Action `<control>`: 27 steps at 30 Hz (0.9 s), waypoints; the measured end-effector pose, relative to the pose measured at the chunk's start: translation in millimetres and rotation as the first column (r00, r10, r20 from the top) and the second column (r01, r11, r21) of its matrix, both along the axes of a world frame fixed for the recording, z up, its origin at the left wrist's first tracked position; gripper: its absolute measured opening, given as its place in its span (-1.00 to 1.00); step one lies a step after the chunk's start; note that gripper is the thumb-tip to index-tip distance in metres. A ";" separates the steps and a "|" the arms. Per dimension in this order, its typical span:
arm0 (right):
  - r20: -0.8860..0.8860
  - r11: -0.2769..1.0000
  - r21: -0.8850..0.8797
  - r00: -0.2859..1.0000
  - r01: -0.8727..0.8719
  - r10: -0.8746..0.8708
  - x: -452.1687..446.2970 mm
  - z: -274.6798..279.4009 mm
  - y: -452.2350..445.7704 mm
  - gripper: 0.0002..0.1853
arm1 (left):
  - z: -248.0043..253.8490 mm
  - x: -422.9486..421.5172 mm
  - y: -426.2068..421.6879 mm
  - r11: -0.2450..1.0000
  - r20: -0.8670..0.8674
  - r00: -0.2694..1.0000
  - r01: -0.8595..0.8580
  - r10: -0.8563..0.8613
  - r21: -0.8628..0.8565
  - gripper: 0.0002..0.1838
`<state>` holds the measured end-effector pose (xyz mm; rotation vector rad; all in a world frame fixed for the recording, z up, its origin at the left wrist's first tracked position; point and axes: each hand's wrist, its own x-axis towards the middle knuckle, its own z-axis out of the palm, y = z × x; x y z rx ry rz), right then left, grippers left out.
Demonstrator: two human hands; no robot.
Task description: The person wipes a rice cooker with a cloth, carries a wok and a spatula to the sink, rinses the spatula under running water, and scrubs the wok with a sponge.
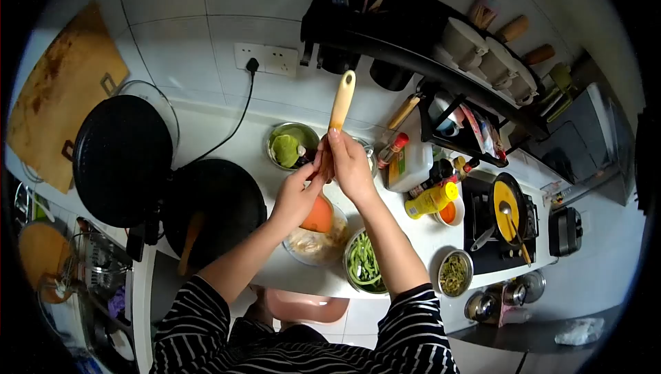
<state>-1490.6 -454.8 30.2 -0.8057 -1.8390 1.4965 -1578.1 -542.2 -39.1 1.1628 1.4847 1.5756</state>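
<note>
A spatula (342, 100) with a cream-yellow handle and an orange head points handle-up over the counter. My right hand (350, 167) is wrapped round its lower handle. My left hand (299, 195) closes on it just below, fingers meeting those of the right; the part of the shaft between them is hidden. Under my hands, the orange head hangs over a bowl (297, 253) of pale, wet-looking food; whether it touches the food I cannot tell. Beside that bowl stands a bowl of green beans (365, 262). Behind my hands is a metal bowl (273, 157) with something green in it.
An open black electric pan (227, 188) lies to the left, a wooden spatula (193, 236) in it. Right of my hands stand a yellow bottle (434, 200), a bowl of chopped greens (454, 272) and a wok (497, 198) with yellow contents on the stove. A black shelf (385, 43) overhangs the back.
</note>
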 end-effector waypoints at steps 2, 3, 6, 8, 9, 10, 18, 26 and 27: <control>0.016 1.000 -0.017 1.000 0.003 -0.003 -3.4 1.1 9.5 -0.53 | 0.9 0.0 9.0 1.000 0.029 1.000 -0.003 0.003 0.013 -0.78; 0.021 1.000 -0.031 1.000 0.004 -0.003 -5.4 2.3 13.0 -0.53 | 1.5 -0.3 12.8 1.000 0.049 0.999 -0.005 0.004 0.019 -0.79; 0.023 0.995 -0.103 1.000 0.013 -0.010 -8.4 0.4 23.8 -0.54 | -10.3 -4.4 27.3 1.000 0.094 0.996 0.005 -0.006 0.015 -0.79; 0.038 0.991 -0.131 0.999 0.032 -0.027 -8.2 -2.8 29.8 -0.54 | -21.1 -4.8 33.5 1.000 0.121 0.993 0.015 -0.016 0.008 -0.76; 0.033 0.990 -0.138 0.999 0.022 -0.017 -9.0 -4.9 32.8 -0.54 | -22.0 -4.8 35.6 1.000 0.123 0.992 0.007 -0.008 0.004 -0.76; 0.027 0.990 -0.144 1.000 0.011 -0.007 -10.0 -7.9 35.8 -0.54 | -22.7 -4.8 37.3 1.000 0.125 0.992 -0.001 0.001 -0.001 -0.75; -0.005 0.990 -0.134 0.999 0.048 -0.049 -18.3 -24.7 39.5 -0.55 | -24.9 -6.5 42.2 0.999 0.090 0.995 -0.040 0.043 -0.036 -0.79; 0.003 0.993 -0.098 0.997 0.072 -0.072 -23.4 -48.9 58.8 -0.56 | -43.3 -14.9 59.1 0.990 -0.079 0.995 -0.069 0.060 -0.119 -0.76; -0.005 0.989 -0.124 0.997 0.074 -0.075 -24.6 -49.4 60.5 -0.56 | -48.1 -16.3 62.5 0.988 -0.096 0.994 -0.066 0.053 -0.141 -0.75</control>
